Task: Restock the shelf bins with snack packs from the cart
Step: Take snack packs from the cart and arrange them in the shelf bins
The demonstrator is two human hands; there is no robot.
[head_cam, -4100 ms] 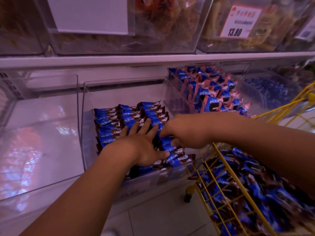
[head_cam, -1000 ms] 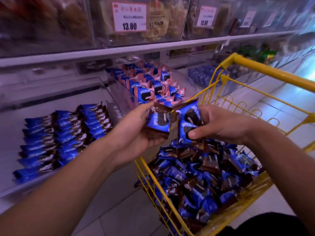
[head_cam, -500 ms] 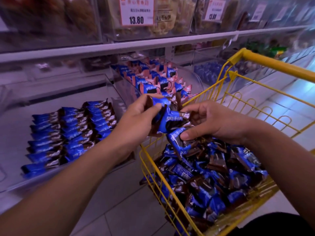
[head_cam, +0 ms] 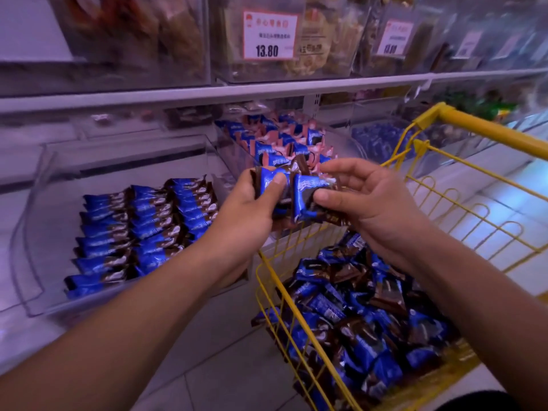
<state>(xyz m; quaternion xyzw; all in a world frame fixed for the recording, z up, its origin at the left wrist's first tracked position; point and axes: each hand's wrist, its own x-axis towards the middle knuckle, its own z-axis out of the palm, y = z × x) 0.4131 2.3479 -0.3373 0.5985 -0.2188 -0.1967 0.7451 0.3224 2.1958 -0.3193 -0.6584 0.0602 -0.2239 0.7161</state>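
My left hand (head_cam: 247, 212) grips a small stack of blue-and-brown snack packs (head_cam: 274, 186), thumb pressed on the top one. My right hand (head_cam: 361, 197) pinches another blue snack pack (head_cam: 307, 194) against that stack, its other fingers loosely spread. Both hands are held above the near left corner of the yellow wire cart (head_cam: 462, 185), which is heaped with the same packs (head_cam: 355, 321). To the left, a clear shelf bin (head_cam: 44, 203) holds neat rows of blue packs (head_cam: 139, 229).
A second clear bin with blue-and-pink packs (head_cam: 284, 140) sits behind my hands. Another bin of blue packs (head_cam: 382, 140) lies further right. The upper shelf carries clear bins with price tags (head_cam: 268, 35). Tiled floor (head_cam: 231, 366) shows between the shelf and the cart.
Since four seconds ago both hands left the shelf bin and went to the cart. Over the last second they gathered packs and lifted them, aligning them into a stack.
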